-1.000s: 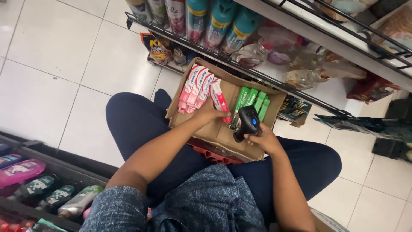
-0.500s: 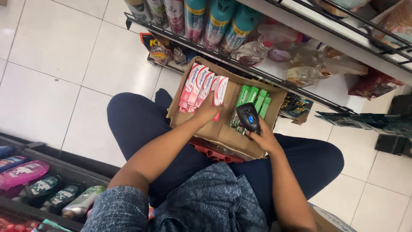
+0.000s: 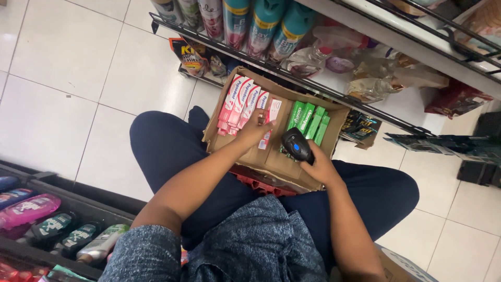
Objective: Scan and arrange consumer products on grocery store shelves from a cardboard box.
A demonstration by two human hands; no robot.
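Red toothpaste box [image 3: 267, 121] under left hand [image 3: 254, 130], scanner [image 3: 297, 144] in right hand [image 3: 319, 168]

From my feed, the cardboard box [image 3: 284, 162] is plain brown. Inside it I see red-and-white cartons [image 3: 241, 102] on one side and bright green cartons [image 3: 309, 121] on the other. The scanner [image 3: 297, 145] is black with a blue spot. The trousers [image 3: 167, 149] are dark navy, the shirt [image 3: 245, 245] mottled blue-grey. The floor [image 3: 73, 57] is white tile with grey grout; the crate [image 3: 258, 184] is red.
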